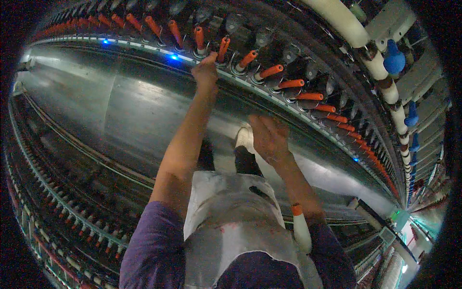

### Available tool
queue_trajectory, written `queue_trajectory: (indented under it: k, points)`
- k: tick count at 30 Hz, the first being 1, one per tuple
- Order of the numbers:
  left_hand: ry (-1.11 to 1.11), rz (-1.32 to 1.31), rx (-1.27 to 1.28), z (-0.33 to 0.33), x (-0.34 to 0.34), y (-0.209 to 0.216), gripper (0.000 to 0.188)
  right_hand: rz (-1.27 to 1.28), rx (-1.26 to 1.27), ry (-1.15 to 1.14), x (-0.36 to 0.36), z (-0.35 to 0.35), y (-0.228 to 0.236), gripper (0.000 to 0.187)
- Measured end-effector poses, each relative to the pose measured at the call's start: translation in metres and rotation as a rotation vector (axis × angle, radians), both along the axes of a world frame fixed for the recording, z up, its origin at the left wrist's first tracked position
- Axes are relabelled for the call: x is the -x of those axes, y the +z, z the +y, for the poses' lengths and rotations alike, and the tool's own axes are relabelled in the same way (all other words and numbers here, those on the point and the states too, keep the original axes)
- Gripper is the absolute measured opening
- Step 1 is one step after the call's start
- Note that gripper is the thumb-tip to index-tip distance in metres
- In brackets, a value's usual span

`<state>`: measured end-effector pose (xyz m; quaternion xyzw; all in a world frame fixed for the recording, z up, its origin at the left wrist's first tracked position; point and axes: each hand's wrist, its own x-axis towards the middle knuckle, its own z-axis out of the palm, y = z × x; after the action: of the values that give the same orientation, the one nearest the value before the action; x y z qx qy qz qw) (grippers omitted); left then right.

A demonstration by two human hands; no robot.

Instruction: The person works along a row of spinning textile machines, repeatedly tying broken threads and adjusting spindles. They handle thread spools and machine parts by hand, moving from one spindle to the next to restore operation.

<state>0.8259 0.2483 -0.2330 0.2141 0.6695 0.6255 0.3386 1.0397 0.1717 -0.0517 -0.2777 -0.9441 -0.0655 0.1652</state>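
Observation:
My left hand (206, 72) reaches to the rail of a spinning frame, its fingers closed at the foot of an upright orange bobbin tube (224, 47). What is pinched there is too small to make out. Another orange tube (199, 37) stands just left of it, with white yarn at its base. My right hand (269, 139) hovers over the floor, below the rail and apart from it. Its fingers are loosely stretched and slightly blurred, with nothing visible in them. A white bobbin with an orange end (301, 231) sits beside my apron, by my right forearm.
The spindle rail (260, 89) curves across the view with several orange tubes and small blue lights. White rollers (380, 72) with blue knobs (394, 59) run along the upper right. Another machine row (91, 226) stands at lower left. My shoe (244, 138) is on the grey floor.

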Motion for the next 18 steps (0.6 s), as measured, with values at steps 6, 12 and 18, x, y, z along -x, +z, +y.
queue_trajectory:
  k: [6,12,18]
  points:
    - [-0.408,0.577,0.228,-0.011,0.022,-0.035,0.030,0.252,0.067,0.029,0.033,0.009,0.008,0.026]
    - [-0.637,0.507,0.198,-0.031,0.020,-0.024,0.050,0.215,0.363,-0.024,0.082,0.044,-0.047,0.027]
    - [-0.666,0.499,0.098,-0.027,0.032,-0.011,0.049,0.387,0.070,0.048,0.120,0.066,0.004,0.027]
